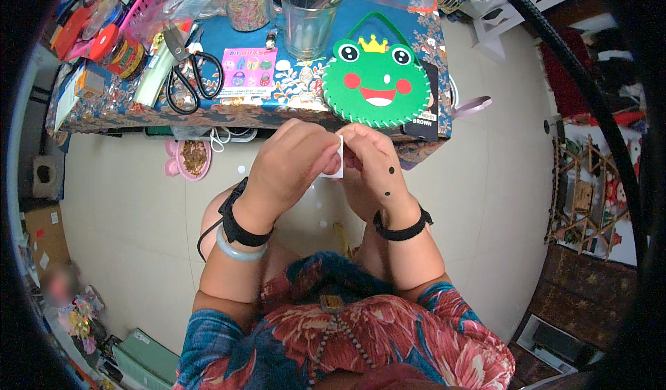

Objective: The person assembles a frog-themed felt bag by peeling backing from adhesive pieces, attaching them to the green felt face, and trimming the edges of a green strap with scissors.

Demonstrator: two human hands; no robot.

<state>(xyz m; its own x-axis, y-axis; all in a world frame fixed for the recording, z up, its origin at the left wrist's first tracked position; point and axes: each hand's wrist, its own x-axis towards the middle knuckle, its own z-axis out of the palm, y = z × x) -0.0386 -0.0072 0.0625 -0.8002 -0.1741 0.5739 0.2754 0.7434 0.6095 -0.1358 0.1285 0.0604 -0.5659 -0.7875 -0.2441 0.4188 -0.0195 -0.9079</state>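
Between my two hands, just in front of the table edge, is a small white piece of paper [338, 161]. My left hand [284, 165] is closed on its left side with bent fingers. My right hand [374, 158] pinches its upper right edge; two small black dots are stuck on the back of this hand. The fingers cover most of the paper. Just beyond my right hand lies a green felt frog bag [378, 88] with a yellow crown, red cheeks, a smiling mouth, white stitching along its rim and a green handle.
On the patterned tablecloth [298, 78] are black-handled scissors [187, 78], a pink printed card [248, 70], a clear glass pitcher [305, 26] and a jar of coloured bits [248, 2]. A red-lidded jar [118, 50] stands left. A pink bowl [191, 160] sits on the floor.
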